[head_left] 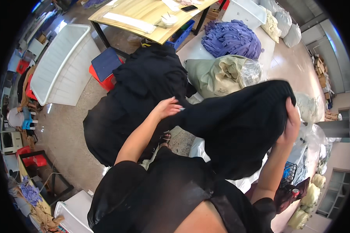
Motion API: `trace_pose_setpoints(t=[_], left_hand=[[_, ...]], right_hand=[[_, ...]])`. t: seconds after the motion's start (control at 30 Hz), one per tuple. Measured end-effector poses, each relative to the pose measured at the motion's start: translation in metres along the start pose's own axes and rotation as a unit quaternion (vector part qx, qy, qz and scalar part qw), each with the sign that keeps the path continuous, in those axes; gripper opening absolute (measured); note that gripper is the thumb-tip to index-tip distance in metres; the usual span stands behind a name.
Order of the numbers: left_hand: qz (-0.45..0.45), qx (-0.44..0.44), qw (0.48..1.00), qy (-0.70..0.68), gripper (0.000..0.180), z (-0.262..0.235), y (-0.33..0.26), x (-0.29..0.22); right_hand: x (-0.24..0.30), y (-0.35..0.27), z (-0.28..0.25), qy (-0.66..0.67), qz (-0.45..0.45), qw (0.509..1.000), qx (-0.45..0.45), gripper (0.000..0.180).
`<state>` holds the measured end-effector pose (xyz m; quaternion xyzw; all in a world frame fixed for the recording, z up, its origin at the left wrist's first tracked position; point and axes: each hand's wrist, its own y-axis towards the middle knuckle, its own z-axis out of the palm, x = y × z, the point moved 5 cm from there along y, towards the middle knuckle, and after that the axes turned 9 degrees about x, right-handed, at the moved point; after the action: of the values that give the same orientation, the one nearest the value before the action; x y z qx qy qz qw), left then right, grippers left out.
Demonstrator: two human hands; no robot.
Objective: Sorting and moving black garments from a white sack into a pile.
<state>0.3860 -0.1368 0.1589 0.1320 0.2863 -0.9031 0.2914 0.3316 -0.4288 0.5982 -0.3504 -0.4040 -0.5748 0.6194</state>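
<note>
A black garment (237, 120) is stretched out in front of me on the right, with a gathered, waistband-like edge at its upper right end. My right hand (291, 122) is closed on that edge, thumb on the near face and the other fingers hidden behind the cloth. Close to the garment's narrower left end is my left hand (169, 108), its fingers stretched out and nothing visibly gripped. Whether its fingertips touch the cloth I cannot tell. Beyond and below it lies a large heap of black cloth (144, 81).
A wooden table (136, 17) with a white bowl (169, 19) and a phone (189, 8) stands ahead. Purple cloth strips (231, 39) are piled behind a greenish sack (206, 75). Left are a white tub (62, 64) and a red stool with a dark blue top (106, 64).
</note>
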Motion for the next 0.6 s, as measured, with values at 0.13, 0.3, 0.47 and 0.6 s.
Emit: trace_pose_setpoints(t=[0.13, 0.3, 0.47, 0.6], left_hand=[[0.014, -0.127, 0.987, -0.101, 0.029, -0.065, -0.069, 0.042], [0.048, -0.222, 0.953, -0.201, 0.026, -0.116, -0.169, 0.106], [0.107, -0.294, 0.924, -0.220, 0.030, -0.134, -0.220, 0.141], [0.120, -0.313, 0.910, -0.242, 0.030, -0.137, -0.229, 0.174]], right_hand=[[-0.015, 0.067, 0.110, -0.050, -0.016, 0.995, 0.083, 0.030], [-0.138, 0.228, 0.198, -0.125, 0.094, 0.966, 0.207, 0.023], [-0.274, 0.305, 0.251, -0.364, 0.042, 0.861, 0.352, 0.054], [-0.360, 0.212, 0.224, -0.266, 0.104, 0.840, 0.462, 0.035]])
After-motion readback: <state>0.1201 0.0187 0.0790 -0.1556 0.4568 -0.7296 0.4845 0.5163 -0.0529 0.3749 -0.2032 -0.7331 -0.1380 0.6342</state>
